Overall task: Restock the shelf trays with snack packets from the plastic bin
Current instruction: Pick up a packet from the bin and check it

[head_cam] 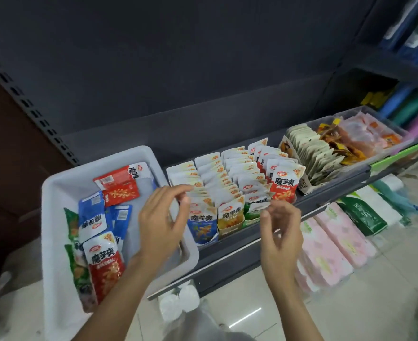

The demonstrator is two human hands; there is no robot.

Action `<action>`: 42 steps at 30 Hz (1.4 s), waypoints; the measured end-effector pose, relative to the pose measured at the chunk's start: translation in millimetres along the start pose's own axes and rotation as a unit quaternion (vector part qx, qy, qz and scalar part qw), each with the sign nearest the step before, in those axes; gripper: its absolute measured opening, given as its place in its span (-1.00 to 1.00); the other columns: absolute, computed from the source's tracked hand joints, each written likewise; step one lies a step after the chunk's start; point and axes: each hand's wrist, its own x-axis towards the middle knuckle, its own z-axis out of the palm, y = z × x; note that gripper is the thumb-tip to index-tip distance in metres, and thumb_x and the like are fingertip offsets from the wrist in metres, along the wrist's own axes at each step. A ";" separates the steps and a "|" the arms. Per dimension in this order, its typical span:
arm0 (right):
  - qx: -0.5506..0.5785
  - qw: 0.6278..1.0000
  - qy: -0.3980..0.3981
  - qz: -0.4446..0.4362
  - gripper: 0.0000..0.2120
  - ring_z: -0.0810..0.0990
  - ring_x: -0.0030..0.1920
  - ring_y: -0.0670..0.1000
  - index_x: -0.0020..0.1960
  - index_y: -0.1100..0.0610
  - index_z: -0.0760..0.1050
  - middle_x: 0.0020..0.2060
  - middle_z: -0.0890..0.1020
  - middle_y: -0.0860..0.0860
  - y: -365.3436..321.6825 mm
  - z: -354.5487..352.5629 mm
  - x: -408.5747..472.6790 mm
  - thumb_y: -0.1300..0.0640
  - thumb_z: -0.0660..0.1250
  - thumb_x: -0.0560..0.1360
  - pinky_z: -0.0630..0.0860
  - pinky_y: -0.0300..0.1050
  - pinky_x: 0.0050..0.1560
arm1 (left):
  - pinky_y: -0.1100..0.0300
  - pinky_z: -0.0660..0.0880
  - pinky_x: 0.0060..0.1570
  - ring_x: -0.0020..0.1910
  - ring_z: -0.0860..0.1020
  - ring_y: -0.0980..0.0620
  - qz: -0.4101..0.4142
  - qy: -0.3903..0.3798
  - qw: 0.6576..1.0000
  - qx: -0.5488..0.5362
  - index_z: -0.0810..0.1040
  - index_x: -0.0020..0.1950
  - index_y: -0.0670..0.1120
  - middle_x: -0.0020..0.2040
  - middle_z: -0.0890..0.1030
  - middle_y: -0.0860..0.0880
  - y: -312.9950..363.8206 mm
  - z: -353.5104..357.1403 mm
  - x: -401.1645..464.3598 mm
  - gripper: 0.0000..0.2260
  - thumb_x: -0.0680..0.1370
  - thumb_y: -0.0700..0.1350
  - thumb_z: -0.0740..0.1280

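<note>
A white plastic bin [55, 190] sits on the left of the shelf with loose red, blue and green snack packets [104, 262] lying in it. To its right stand rows of upright packets in shelf trays [230, 190], fronted by blue, yellow, green and red packs. My left hand [163, 222] hovers over the bin's right wall, fingers loosely curved, fingertips by the back of the blue row; it holds nothing. My right hand [280, 230] hangs in front of the green and red rows, fingers loosely curled and empty.
A clear tray [365, 166] at the right of the shelf holds beige pouches and orange snacks. Below the shelf edge [227, 262] lie pink tissue packs [330, 244], green packs and white rolls [178, 301]. The floor is pale tile.
</note>
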 end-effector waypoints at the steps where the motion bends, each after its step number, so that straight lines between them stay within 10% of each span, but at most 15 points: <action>1: -0.001 0.998 -0.052 -0.027 -0.88 0.53 -0.16 -0.14 0.06 0.08 0.44 -0.15 0.55 -0.17 -9.3 7.4 -5.5 0.18 0.28 0.53 0.44 -0.39 -0.24 | 0.50 0.35 0.01 -0.08 0.44 0.31 -0.021 0.023 0.999 0.029 0.55 0.05 -0.06 -0.09 0.55 0.07 -8.5 -19.1 -11.8 -0.84 0.54 -0.13 0.22; 5: -0.046 0.943 -0.296 -0.143 -0.86 0.45 -0.19 -0.28 -0.03 0.16 0.52 -0.16 0.56 -0.09 -24.9 63.7 -21.0 0.12 0.23 0.53 0.36 -0.48 -0.19 | 0.42 0.34 0.00 -0.03 0.47 0.10 -0.137 -0.015 0.971 0.195 0.57 0.01 -0.11 -0.04 0.59 -0.01 -60.2 -85.0 -58.0 -0.82 0.49 -0.08 0.27; 10: -0.213 0.800 -0.534 -0.170 -0.73 0.51 0.11 0.04 0.23 0.12 0.45 0.13 0.52 0.04 -2.4 163.9 -45.7 0.09 0.22 0.56 0.49 -0.04 0.05 | 0.00 0.48 0.09 0.17 0.49 -0.19 -0.247 -0.190 0.896 0.315 0.51 0.23 -0.13 0.18 0.54 -0.15 -106.5 -109.5 -90.8 -0.56 0.37 -0.22 0.48; 17: -0.391 0.676 -0.623 -0.035 -0.76 0.58 0.04 0.15 0.12 0.21 0.49 0.07 0.60 0.16 38.4 262.1 -87.0 0.09 0.26 0.55 0.50 -0.05 -0.03 | 0.08 0.09 0.43 0.49 0.10 -0.18 -0.387 -0.365 0.770 0.353 -0.02 0.50 -0.24 0.50 0.07 -0.24 -131.1 -91.2 -101.1 -0.42 0.60 -0.06 0.17; 22: -0.371 0.713 -0.593 0.038 -0.79 0.60 0.04 0.13 0.04 0.19 0.58 0.02 0.63 0.11 42.9 269.0 -89.7 0.08 0.30 0.52 0.50 -0.09 -0.03 | 0.14 0.02 0.43 0.47 0.15 -0.10 -0.374 -0.325 0.817 0.295 0.10 0.49 -0.18 0.46 0.21 -0.17 -138.5 -96.3 -97.5 -0.42 0.55 -0.05 0.25; 29: -0.302 0.834 -0.460 -0.035 -0.88 0.61 -0.06 0.08 -0.10 0.16 0.57 -0.11 0.68 0.08 10.0 220.4 -49.1 0.14 0.30 0.54 0.47 -0.11 -0.11 | 0.27 0.47 0.10 0.19 0.47 0.12 -0.480 -0.086 0.871 -0.065 0.29 0.36 0.10 0.18 0.45 0.11 -121.1 -103.1 -81.8 -0.44 0.44 -0.08 0.46; 35: 0.020 0.908 -0.382 0.171 -0.97 0.67 -0.12 0.03 -0.05 0.09 0.46 -0.12 0.67 -0.01 -30.3 163.2 -19.7 0.17 0.31 0.55 0.64 -0.01 -0.22 | 0.23 0.51 0.01 0.00 0.59 0.24 -0.404 -0.146 0.884 -0.185 0.43 0.10 0.19 0.04 0.62 0.17 -74.2 -96.1 -37.1 -0.66 0.37 0.05 0.43; 42: 0.112 0.954 -0.221 0.169 -0.81 0.64 -0.25 -0.08 0.01 0.12 0.55 -0.24 0.68 -0.02 -67.7 53.9 40.3 0.03 0.29 0.49 0.49 -0.27 -0.43 | 0.18 0.55 -0.10 -0.14 0.61 0.25 -0.165 -0.331 0.923 -0.109 0.51 0.07 0.15 -0.08 0.66 0.14 -14.3 -50.9 34.0 -0.70 0.39 0.09 0.46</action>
